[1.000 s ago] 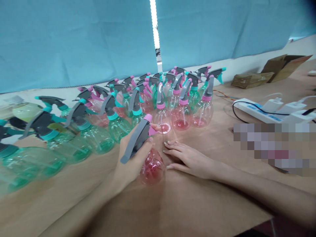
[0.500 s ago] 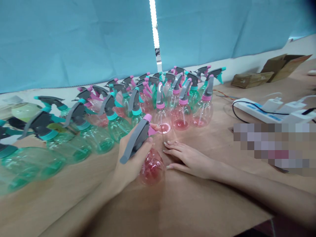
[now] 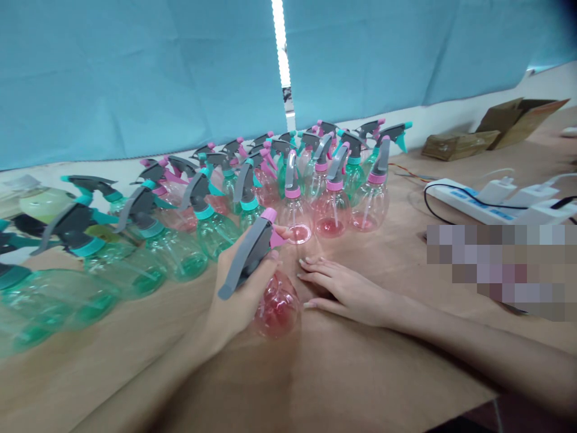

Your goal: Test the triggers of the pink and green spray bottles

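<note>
My left hand is wrapped round the neck of a pink spray bottle with a grey head and pink trigger. The bottle stands on the brown tabletop, its collar hidden by my fingers. To its right, my right hand rests on the table, fingers stretched out and slightly apart, holding nothing. Just beyond my hands stand clear pink spray bottles in a row. Green spray bottles with turquoise collars line up to the left, partly behind my left hand.
More pink and green spray bottles crowd toward the wall with its blue covering. A white power strip with plugged-in chargers and cables lies at the right. Behind it is an open cardboard box. A blurred-out patch hides something at the right.
</note>
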A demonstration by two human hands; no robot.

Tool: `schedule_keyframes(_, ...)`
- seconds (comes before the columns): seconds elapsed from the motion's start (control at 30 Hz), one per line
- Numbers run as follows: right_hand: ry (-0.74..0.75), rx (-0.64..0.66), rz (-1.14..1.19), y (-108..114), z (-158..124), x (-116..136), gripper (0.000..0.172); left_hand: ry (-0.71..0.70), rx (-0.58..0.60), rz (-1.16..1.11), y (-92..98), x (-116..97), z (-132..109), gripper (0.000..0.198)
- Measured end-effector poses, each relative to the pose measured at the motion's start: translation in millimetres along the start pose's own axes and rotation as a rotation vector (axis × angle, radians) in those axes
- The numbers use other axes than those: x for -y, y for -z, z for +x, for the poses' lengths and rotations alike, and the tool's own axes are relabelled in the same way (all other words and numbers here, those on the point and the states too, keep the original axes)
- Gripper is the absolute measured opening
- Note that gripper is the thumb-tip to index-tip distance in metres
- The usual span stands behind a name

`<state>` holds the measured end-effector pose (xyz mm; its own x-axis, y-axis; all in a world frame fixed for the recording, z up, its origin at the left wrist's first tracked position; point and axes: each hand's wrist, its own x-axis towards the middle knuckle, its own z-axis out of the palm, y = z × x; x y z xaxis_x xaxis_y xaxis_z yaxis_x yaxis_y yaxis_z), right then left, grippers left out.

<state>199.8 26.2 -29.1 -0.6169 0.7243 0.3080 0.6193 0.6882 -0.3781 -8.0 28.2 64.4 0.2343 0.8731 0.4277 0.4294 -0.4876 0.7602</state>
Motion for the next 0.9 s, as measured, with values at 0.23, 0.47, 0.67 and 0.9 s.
schedule_keyframes(0.23,0.002,0.02,-0.016,1.1,0.6,0.9,0.061,0.081,-0.006,-0.058,-1.8,-1.1,0.9,0.011)
schedule_keyframes(0.47,0.002,-0.002,0.016,0.0,-0.3,-0.2,0.059,0.068,-0.005,-0.06,-0.7,-5.4,1.6,0.013)
schedule_keyframes(0.67,0.001,-0.012,0.04,-0.2,-0.1,-0.1,0.058,0.065,0.003,-0.067,-0.7,-4.2,1.8,0.013)
schedule_keyframes(0.9,0.001,0.005,0.014,0.6,0.1,0.2,0.059,0.071,-0.001,-0.052,-1.3,-4.7,0.9,0.011)
